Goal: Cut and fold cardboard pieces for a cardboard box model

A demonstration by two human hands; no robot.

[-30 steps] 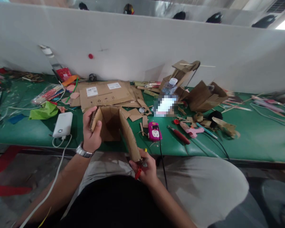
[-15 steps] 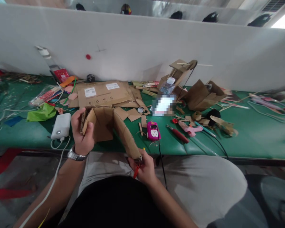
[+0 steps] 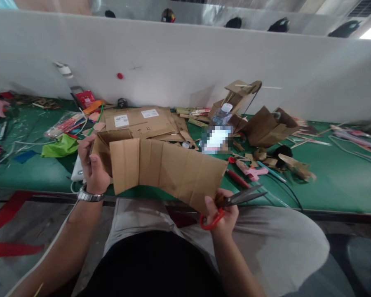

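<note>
A creased strip of brown cardboard (image 3: 173, 167) is stretched between my two hands, above the bench's front edge. My left hand (image 3: 94, 169) grips its folded, box-like left end, thumb on the near side. At the lower right corner, my right hand (image 3: 221, 212) pinches the strip and also holds a pair of scissors (image 3: 212, 220) with red handles. The scissors' dark blades point right, slightly apart and away from the cardboard. Part of the fingers of my right hand is hidden behind the cardboard and the handles.
On the green bench (image 3: 336, 177) lie a flat cardboard box (image 3: 145, 123), a pink glue gun (image 3: 253, 171) and a green cloth (image 3: 58, 146). A clear bottle (image 3: 224, 113), a cardboard model (image 3: 238, 93) and an open cardboard box (image 3: 268, 128) stand farther back, before a pale partition (image 3: 185, 62).
My right hand has moved right and pulled the cardboard strip out wider, its flat face now toward me. The scissors have come into full view. My left hand has shifted slightly left.
</note>
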